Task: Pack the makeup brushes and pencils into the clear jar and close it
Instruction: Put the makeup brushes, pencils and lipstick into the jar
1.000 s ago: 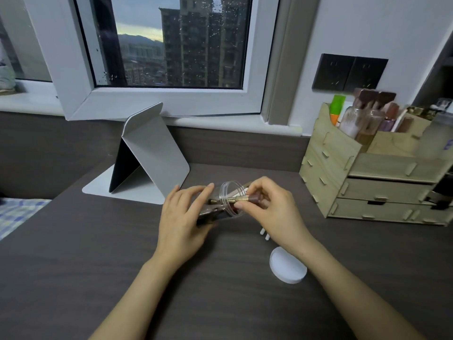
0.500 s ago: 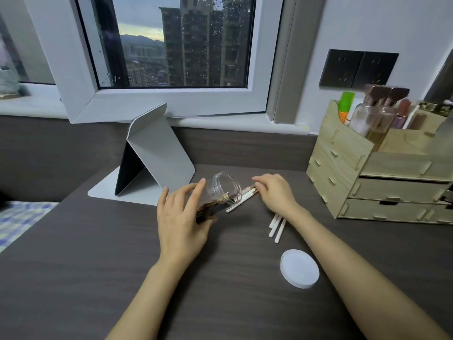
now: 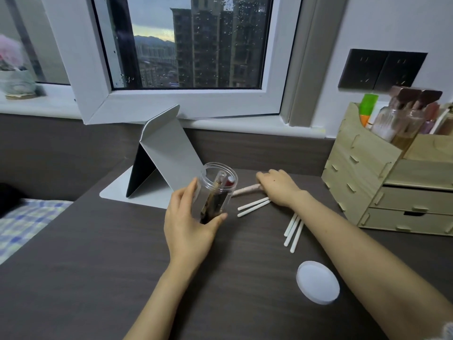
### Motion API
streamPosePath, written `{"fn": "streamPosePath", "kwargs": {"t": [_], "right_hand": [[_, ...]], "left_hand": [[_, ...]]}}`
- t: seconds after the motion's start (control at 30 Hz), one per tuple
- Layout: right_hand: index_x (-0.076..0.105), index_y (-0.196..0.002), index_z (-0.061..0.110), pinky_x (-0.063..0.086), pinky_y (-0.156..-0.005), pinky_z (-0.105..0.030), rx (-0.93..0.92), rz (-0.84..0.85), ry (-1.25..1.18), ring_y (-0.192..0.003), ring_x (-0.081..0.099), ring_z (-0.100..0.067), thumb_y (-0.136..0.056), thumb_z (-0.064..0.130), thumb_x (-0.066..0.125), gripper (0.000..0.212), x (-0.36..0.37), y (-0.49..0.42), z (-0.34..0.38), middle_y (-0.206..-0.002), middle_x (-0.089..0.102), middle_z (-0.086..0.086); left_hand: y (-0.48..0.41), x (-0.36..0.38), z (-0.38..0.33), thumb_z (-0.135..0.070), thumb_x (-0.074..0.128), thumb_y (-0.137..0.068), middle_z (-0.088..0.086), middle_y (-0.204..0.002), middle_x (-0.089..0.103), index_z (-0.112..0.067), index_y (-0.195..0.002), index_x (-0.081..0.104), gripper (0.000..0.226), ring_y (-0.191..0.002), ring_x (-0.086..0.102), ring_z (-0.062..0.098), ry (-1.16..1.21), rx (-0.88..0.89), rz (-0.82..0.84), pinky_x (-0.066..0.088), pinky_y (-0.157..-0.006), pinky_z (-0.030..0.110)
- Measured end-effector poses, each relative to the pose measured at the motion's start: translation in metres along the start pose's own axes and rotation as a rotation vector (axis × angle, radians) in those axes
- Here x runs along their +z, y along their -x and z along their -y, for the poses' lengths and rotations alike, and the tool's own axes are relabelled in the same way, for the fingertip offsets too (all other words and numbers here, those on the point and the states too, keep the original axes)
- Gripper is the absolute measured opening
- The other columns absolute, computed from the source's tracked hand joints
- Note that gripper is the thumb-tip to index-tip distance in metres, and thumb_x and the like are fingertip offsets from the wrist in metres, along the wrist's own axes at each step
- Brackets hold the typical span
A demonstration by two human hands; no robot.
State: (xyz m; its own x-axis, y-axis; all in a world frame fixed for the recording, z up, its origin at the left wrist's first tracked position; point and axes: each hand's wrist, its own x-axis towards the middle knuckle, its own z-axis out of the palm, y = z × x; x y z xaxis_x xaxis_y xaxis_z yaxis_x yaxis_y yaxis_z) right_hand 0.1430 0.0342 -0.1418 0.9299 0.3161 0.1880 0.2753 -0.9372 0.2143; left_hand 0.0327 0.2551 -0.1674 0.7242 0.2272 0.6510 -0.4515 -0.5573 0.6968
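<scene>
My left hand (image 3: 188, 224) grips the clear jar (image 3: 215, 190), which tilts with its open mouth up and away from me. A few dark pencils and brushes stand inside it. My right hand (image 3: 278, 188) lies flat on the desk to the right of the jar, with its fingers over a pinkish brush handle (image 3: 245, 190). Two white handles (image 3: 252, 207) stick out from under that hand. Three more white sticks (image 3: 294, 230) lie beside my right forearm. The white round lid (image 3: 318, 282) rests flat on the desk, near me on the right.
A folded grey tablet stand (image 3: 166, 155) rises behind the jar. At the right stands a wooden drawer organiser (image 3: 382, 190) with bottles in its top. The dark desk (image 3: 85, 266) ends at the left, next to a checked bedsheet (image 3: 24, 224).
My right hand has left the jar mouth and moved right onto the loose brushes on the desk. My left hand has raised the jar more upright.
</scene>
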Motion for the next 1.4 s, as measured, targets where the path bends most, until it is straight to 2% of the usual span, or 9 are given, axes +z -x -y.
{"fn": "streamPosePath", "kwargs": {"t": [0.1, 0.23, 0.33, 0.57, 0.7, 1.03, 1.17, 1.27, 1.4], "right_hand": [[0.049, -0.099, 0.012, 0.036, -0.069, -0.037, 0.182, -0.185, -0.356, -0.088, 0.052, -0.032, -0.093, 0.017, 0.045, 0.009, -0.017, 0.018, -0.003, -0.088, 0.057, -0.011], [0.054, -0.091, 0.016, 0.040, -0.066, -0.031, 0.264, -0.478, -0.810, -0.075, 0.055, -0.019, -0.091, 0.012, 0.051, 0.005, -0.050, 0.058, -0.002, -0.079, 0.060, -0.003], [0.056, -0.084, 0.022, 0.041, -0.060, -0.018, 0.188, -0.539, -1.127, -0.061, 0.053, -0.001, -0.087, 0.010, 0.055, 0.012, -0.079, 0.099, 0.001, -0.068, 0.059, 0.005], [0.064, -0.084, 0.018, 0.037, -0.058, -0.012, 0.088, -0.466, -0.711, -0.067, 0.053, -0.011, -0.084, 0.013, 0.061, 0.006, -0.117, 0.133, 0.017, -0.071, 0.062, 0.009], [0.070, -0.088, 0.020, 0.037, -0.067, -0.020, -0.024, -0.414, -0.582, -0.070, 0.052, -0.007, -0.082, 0.026, 0.063, 0.011, -0.110, 0.111, 0.046, -0.077, 0.067, 0.005], [0.068, -0.101, 0.028, 0.045, -0.072, -0.025, -0.003, -0.185, -0.919, -0.078, 0.060, -0.016, -0.087, 0.009, 0.055, 0.026, -0.093, 0.108, 0.049, -0.093, 0.072, 0.001], [0.070, -0.100, 0.021, 0.045, -0.070, -0.015, -0.044, -0.195, -0.992, -0.082, 0.061, -0.015, -0.087, 0.011, 0.059, 0.019, -0.097, 0.119, 0.047, -0.094, 0.072, 0.003], [0.071, -0.097, 0.017, 0.041, -0.068, -0.012, -0.065, -0.237, -0.908, -0.078, 0.057, -0.012, -0.084, 0.017, 0.064, 0.015, -0.095, 0.120, 0.054, -0.088, 0.069, 0.000], [0.070, -0.096, 0.018, 0.043, -0.076, -0.026, -0.061, -0.340, -0.750, -0.082, 0.054, -0.013, -0.086, 0.020, 0.061, 0.014, -0.094, 0.110, 0.062, -0.087, 0.067, 0.003]], "left_hand": [[0.001, 0.000, 0.003, -0.020, 0.089, -0.049, 0.004, -0.110, 0.056, -0.019, -0.129, 0.050, 0.089, -0.099, 0.053, 0.023, -0.144, 0.141, 0.005, 0.049, -0.080, 0.045], [0.001, -0.001, 0.005, -0.018, 0.082, -0.050, 0.011, -0.107, 0.058, -0.015, -0.128, 0.049, 0.085, -0.095, 0.046, 0.020, -0.209, 0.263, 0.010, 0.048, -0.081, 0.052], [0.002, -0.001, 0.004, -0.017, 0.088, -0.047, 0.011, -0.107, 0.059, -0.014, -0.128, 0.049, 0.090, -0.094, 0.045, 0.018, -0.202, 0.265, 0.028, 0.048, -0.081, 0.053], [0.004, -0.001, 0.002, -0.017, 0.086, -0.050, 0.009, -0.106, 0.058, -0.014, -0.128, 0.049, 0.087, -0.092, 0.046, 0.019, -0.176, 0.326, 0.060, 0.046, -0.082, 0.044], [0.006, 0.002, -0.001, -0.019, 0.083, -0.056, 0.005, -0.111, 0.054, -0.014, -0.130, 0.047, 0.082, -0.098, 0.048, 0.020, -0.171, 0.432, 0.095, 0.046, -0.085, 0.053], [0.007, 0.000, -0.001, -0.022, 0.081, -0.054, 0.010, -0.109, 0.060, -0.015, -0.130, 0.046, 0.084, -0.100, 0.048, 0.020, -0.164, 0.417, 0.147, 0.045, -0.085, 0.056], [0.006, 0.001, -0.002, -0.022, 0.082, -0.053, 0.010, -0.109, 0.060, -0.015, -0.130, 0.045, 0.086, -0.100, 0.048, 0.021, -0.168, 0.415, 0.148, 0.045, -0.084, 0.056], [0.006, 0.001, -0.001, -0.024, 0.079, -0.055, 0.010, -0.109, 0.060, -0.016, -0.130, 0.044, 0.084, -0.100, 0.049, 0.022, -0.171, 0.434, 0.152, 0.045, -0.084, 0.056], [0.007, 0.001, -0.002, -0.019, 0.082, -0.054, 0.009, -0.110, 0.059, -0.016, -0.130, 0.044, 0.085, -0.099, 0.049, 0.021, -0.167, 0.477, 0.166, 0.045, -0.085, 0.056]]}}
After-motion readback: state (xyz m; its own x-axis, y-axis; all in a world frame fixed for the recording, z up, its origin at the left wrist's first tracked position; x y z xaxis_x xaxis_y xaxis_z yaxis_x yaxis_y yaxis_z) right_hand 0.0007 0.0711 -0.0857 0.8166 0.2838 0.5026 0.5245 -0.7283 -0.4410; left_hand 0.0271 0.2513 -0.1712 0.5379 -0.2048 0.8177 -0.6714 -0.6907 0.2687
